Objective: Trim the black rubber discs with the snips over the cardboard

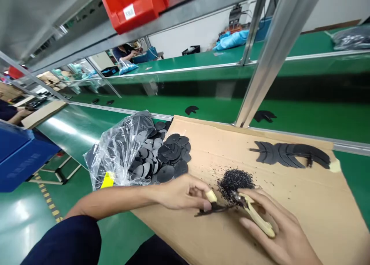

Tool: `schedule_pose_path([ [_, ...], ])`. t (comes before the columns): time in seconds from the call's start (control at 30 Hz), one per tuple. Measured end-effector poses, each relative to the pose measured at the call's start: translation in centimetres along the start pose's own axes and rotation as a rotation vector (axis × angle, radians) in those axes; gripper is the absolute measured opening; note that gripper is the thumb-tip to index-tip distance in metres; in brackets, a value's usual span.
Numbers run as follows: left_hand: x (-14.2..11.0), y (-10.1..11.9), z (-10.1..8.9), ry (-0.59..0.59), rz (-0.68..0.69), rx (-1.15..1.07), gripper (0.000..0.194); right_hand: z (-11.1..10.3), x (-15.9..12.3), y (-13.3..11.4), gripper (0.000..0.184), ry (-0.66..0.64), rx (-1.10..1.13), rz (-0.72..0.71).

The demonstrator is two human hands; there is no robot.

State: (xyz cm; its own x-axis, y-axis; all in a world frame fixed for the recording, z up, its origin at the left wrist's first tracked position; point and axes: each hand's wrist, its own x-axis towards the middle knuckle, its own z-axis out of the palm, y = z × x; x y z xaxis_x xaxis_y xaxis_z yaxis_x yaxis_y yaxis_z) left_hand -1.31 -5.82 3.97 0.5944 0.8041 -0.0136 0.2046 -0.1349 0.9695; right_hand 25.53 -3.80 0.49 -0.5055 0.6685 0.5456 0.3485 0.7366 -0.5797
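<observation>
My left hand (pixel 185 191) pinches a thin black plastic part (pixel 212 210) low over the cardboard sheet (pixel 303 203); its thumb wears a pale finger cot. My right hand (pixel 274 226) grips cream-handled cutters (pixel 254 215), their tip at the black part. Just beyond the tip lies a small heap of black trimmings (pixel 234 181). A pile of black round discs (pixel 167 155) spills from a clear plastic bag (pixel 121 151) to the left of my left hand.
A row of trimmed black fan-shaped pieces (pixel 290 154) lies at the cardboard's far right. A metal frame post (pixel 268 60) rises behind it. Green conveyor belt (pixel 202 103) carries loose black pieces. Red bin (pixel 135 6) overhead, blue bin (pixel 20 157) left. Another person's arm (pixel 17 116) works far left.
</observation>
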Motion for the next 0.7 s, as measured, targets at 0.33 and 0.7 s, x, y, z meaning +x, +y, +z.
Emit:
schedule_pose_path([
  [0.33, 7.2, -2.7, -24.8, 0.558, -0.198, 1.217, 0.024, -2.8, -1.6, 7.3, 0.034, 0.058, -0.548, 0.08],
  [0.7, 12.3, -9.2, -30.3, 0.532, -0.529, 1.263, 0.028, -3.1, -0.8, 6.2, 0.039, -0.068, -0.48, 0.213],
])
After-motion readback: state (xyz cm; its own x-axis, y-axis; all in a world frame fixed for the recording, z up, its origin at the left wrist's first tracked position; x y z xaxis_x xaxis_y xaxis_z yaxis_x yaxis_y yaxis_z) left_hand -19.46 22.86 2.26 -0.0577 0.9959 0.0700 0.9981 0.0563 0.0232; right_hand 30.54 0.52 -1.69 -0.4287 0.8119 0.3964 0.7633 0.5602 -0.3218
